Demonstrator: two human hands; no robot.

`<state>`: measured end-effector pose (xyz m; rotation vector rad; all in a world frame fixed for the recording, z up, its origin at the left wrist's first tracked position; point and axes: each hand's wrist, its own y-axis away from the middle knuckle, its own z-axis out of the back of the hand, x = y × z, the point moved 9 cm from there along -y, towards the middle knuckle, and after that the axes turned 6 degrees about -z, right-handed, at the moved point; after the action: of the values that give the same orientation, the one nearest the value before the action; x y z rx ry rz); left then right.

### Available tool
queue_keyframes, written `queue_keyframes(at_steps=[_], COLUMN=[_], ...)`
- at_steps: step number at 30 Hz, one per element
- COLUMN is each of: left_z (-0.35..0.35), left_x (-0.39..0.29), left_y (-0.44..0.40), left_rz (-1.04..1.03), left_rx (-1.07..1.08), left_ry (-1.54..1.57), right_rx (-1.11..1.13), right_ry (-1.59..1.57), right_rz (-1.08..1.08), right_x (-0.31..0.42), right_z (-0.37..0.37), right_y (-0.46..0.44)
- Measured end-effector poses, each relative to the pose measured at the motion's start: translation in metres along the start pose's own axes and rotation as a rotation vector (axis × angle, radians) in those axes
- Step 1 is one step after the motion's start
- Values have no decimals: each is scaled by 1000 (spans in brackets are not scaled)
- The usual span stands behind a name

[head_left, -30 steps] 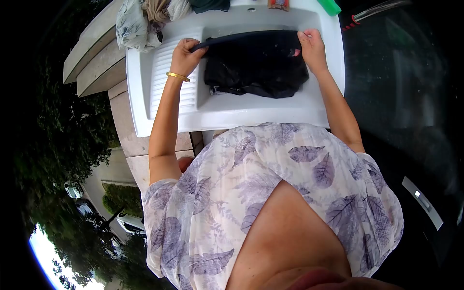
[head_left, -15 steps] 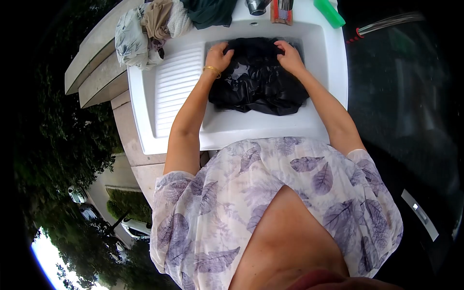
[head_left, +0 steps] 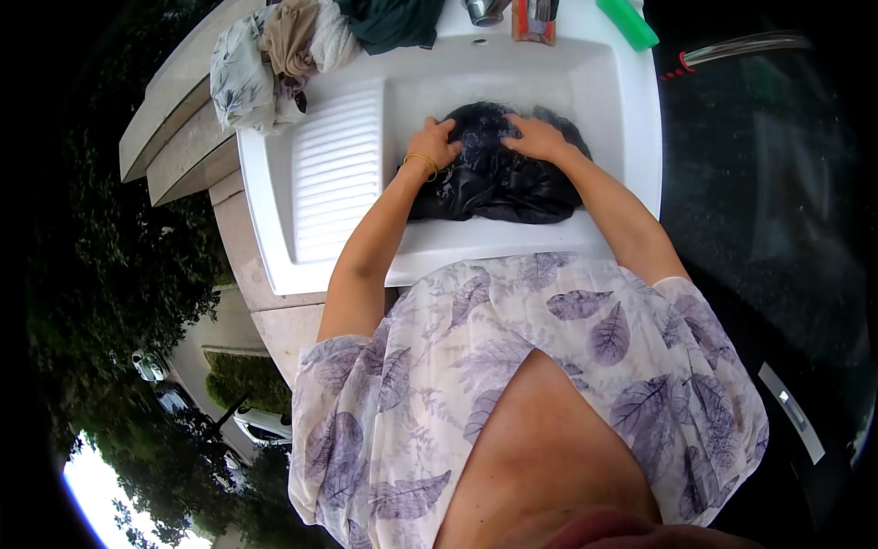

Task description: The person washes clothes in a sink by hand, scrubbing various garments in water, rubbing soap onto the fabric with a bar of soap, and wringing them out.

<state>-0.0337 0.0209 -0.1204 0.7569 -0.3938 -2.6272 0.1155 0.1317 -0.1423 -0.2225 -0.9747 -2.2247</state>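
A wet black garment (head_left: 498, 188) lies bunched in the basin of the white sink (head_left: 640, 156), with water glistening on its folds. My left hand (head_left: 434, 145), a gold bangle at its wrist, grips the cloth's far left part. On the far right part, my right hand (head_left: 538, 139) has its fingers closed on the same cloth. Some fingertips are hidden in the dark fabric. Shallow water shows beyond the garment.
A ribbed washboard (head_left: 337, 174) is moulded into the sink's left side. Piled clothes (head_left: 291, 41) hang over the far left corner. Along the far edge are a metal tap (head_left: 485, 11), a reddish-framed item (head_left: 534, 23) and a green object (head_left: 627, 23). Dark glass (head_left: 768, 183) stands at right.
Both hands have moved nearer my body and closer together, pulling the far part of the black garment with them. More of the basin's far floor now shows.
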Motion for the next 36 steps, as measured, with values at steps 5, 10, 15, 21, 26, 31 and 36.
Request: queue_keyframes(at_steps=[5,10,15,21,26,31,36], left_z=[12,-17,-19,-30,-48,-63,-51], left_x=[-8,10,-3,-4,4,13,18], left_y=[17,19,29,28,18,15,24], left_rz=[87,176,142,130,132,89,129], left_rx=[52,234,274,373,449,450,374], left_ry=[74,144,134,100,95,154,577], right_rx=[76,110,97,153,117,142,155], right_ry=[-83,-99,-124,-87,-29,-77,-289], right_rz=[73,96,54,29,-2,-72,17], right_x=[-3,-2,-6,-5,-2,-18,-16], right_z=[-21,-30,-39,-49,-48,-69,-59], right_y=[-6,-2,-3,-6,-2,-17,-7])
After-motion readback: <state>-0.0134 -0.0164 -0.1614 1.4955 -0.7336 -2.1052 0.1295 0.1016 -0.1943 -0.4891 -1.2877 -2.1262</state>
